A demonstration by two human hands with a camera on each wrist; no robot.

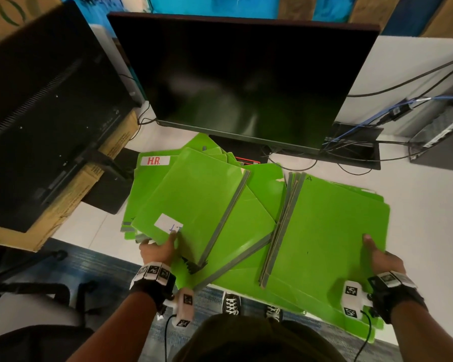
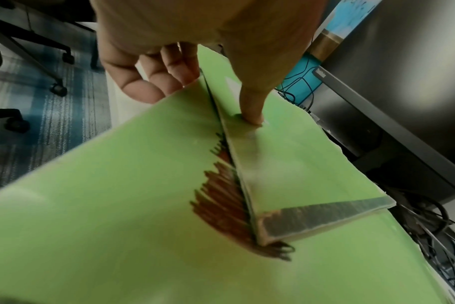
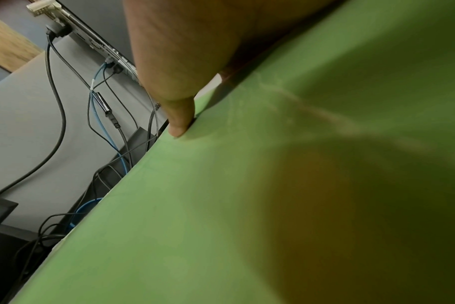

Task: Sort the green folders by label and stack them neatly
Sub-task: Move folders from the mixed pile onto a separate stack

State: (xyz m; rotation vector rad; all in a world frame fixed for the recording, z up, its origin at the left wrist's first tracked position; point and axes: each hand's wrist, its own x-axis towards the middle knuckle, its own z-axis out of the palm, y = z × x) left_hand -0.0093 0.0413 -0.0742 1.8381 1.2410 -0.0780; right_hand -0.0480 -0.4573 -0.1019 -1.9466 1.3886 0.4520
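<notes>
A: Two hands, nearest to us. Our left hand (image 1: pixel 159 250) pinches the near corner of a lifted folder (image 1: pixel 191 202), thumb (image 2: pixel 251 112) pressed on top by its white label (image 1: pixel 168 222), the other fingers (image 2: pixel 153 82) curled below the edge.

B: And our right hand (image 1: pixel 382 257)?

A: It grips the right-hand stack (image 1: pixel 332 231) at its near right edge. We see the thumb (image 3: pixel 179 121) lying on the top cover; the other fingers are hidden under the stack, so we cannot tell how they lie.

B: Where do the folders sit?

A: On the white desk (image 1: pixel 424 194), with the near edges of both piles hanging over its front. The stack has its grey spines turned left and is roughly squared. Left of it, we have a loose pile (image 1: pixel 246 231), fanned at odd angles. The lifted folder rests tilted over that pile, grey spine to the right. A dark scribble (image 2: pixel 226 197) marks the folder just beneath it.

B: Any labels readable?

A: Farther back, one folder (image 1: pixel 141 184) at the pile's left shows a white tag reading "H.R." (image 1: pixel 154 160) in red. The label by our thumb has blue writing we cannot read.

B: Beyond that?

A: A dark monitor (image 1: pixel 241 82) stands behind the folders, a second monitor (image 1: pixel 42 105) turned away at left over a cardboard box (image 1: pixel 71 199), and cables (image 1: pixel 377 121) trail at right.
</notes>
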